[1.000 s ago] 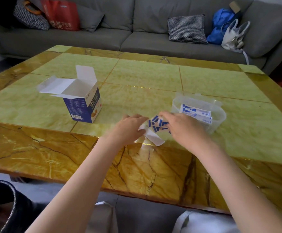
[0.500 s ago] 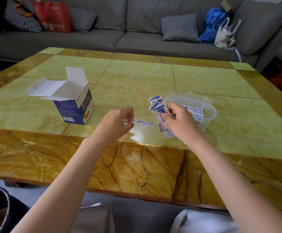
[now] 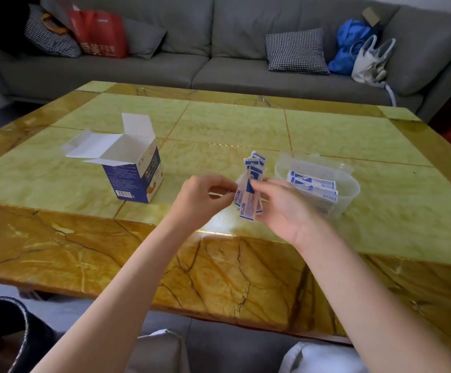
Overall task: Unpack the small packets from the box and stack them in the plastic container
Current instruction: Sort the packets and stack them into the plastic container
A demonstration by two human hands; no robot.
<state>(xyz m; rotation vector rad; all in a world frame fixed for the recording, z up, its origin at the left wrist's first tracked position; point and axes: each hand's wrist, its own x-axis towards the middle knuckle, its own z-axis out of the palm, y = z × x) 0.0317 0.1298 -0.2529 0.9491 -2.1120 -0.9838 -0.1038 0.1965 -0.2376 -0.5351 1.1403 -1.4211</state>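
Both hands (image 3: 242, 196) pinch the upright packets (image 3: 251, 184); the container (image 3: 348, 184) sits just right, nearer the right hand

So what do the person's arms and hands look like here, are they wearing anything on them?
Both forearms are bare as far as the picture shows: no sleeves in view. The left hand and the right hand are bare too, with no gloves. No watch, bracelet or ring shows on either wrist or on the fingers that can be seen.
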